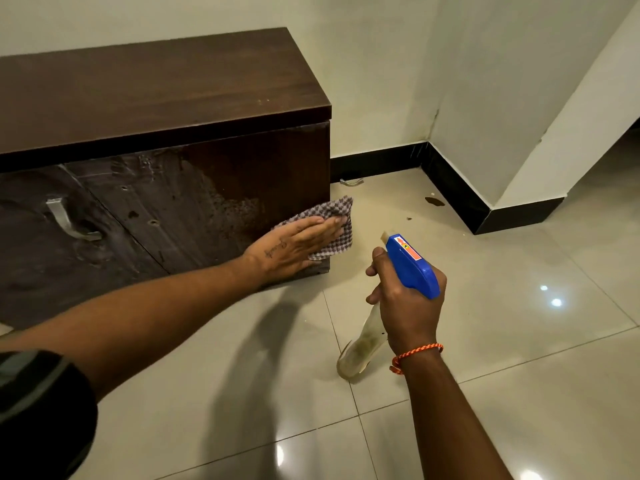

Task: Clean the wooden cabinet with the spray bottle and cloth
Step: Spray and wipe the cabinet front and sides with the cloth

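From the head view, a low, dark brown wooden cabinet (156, 81) stands on the floor against a cream wall (381, 64). Its front panel is streaked and wet-looking. The left hand (294, 245) lies flat at the panel's lower right corner, fingers straight and close together. It presses a purple-and-white checked cloth (332, 216) against the wood, and the cloth's upper edge sticks out past the cabinet's right edge.

The right hand (408, 306) is held off the cabinet, just right of the cloth and above the floor. Its fingers are curled tight round the neck of a clear plastic spray bottle (412, 265) with a blue trigger head. The nozzle points toward the cabinet, and the bottle's body hangs tilted below the hand. An orange thread bracelet (415, 353) sits on that wrist.

A bent silver metal handle (65, 220) is fixed on the left part of the front. Right of it are small round screw holes (152, 222). A loose silver handle (351, 182) lies on the glossy beige tiled floor (519, 341), just behind the cabinet's right end and near the black skirting (450, 181). A small dark stain (434, 201) marks the tile beside that skirting. Nothing lies between either hand and the panel.
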Available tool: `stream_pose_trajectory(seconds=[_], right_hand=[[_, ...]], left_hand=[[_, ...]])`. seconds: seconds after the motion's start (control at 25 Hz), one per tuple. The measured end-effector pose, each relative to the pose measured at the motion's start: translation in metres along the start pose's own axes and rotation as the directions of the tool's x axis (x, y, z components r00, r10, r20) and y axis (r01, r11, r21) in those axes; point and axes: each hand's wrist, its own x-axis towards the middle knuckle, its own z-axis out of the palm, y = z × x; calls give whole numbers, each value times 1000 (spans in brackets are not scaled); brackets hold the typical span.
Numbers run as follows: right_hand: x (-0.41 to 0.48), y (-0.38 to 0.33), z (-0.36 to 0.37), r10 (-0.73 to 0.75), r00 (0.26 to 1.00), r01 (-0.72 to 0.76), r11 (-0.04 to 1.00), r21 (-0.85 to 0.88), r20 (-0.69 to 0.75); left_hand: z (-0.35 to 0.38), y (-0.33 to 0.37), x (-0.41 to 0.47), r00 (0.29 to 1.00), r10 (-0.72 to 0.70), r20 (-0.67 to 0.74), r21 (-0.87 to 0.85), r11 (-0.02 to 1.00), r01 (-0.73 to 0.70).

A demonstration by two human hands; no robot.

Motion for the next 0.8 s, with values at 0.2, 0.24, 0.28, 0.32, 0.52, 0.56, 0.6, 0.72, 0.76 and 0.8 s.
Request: stream_pose_trajectory(seconds=[0.2, 0.24, 0.28, 0.32, 0.52, 0.56, 0.6, 0.72, 0.76, 0.8], right_hand=[[-2, 8, 6, -24, 999, 25, 999, -20, 30], [-4, 9, 8, -18, 999, 19, 1000, -19, 39], [-6, 10, 10, -16, 999, 17, 1000, -17, 50], [-8, 11, 13, -18, 998, 19, 1000, -17, 63], [-13, 7, 27, -46, 994, 51, 998, -49, 96], [-13, 6, 28, -50, 994, 55, 997, -50, 95], [-14, 5, 29, -51, 994, 56, 997, -50, 96], [-16, -2, 28, -59, 991, 64, 997, -36, 116], [-17, -4, 27, -59, 991, 63, 998, -31, 121], [-18, -6, 26, -56, 991, 60, 998, -29, 121]], left_hand=[[24, 67, 4, 970, 184, 157, 24, 981, -190], [26, 75, 5, 961, 204, 187, 29, 977, -213], [28, 81, 4, 951, 221, 216, 24, 972, -232], [29, 85, 3, 939, 238, 246, 7, 969, -248], [25, 76, -6, 898, 287, 334, -64, 957, -282], [24, 71, -8, 907, 278, 317, -81, 961, -266], [21, 62, -10, 919, 258, 300, -88, 966, -242], [4, 27, -12, 967, 146, 211, -104, 986, -126], [-3, 11, -11, 984, 84, 159, -89, 994, -70], [-11, -8, -9, 993, 23, 115, -74, 997, -14]])
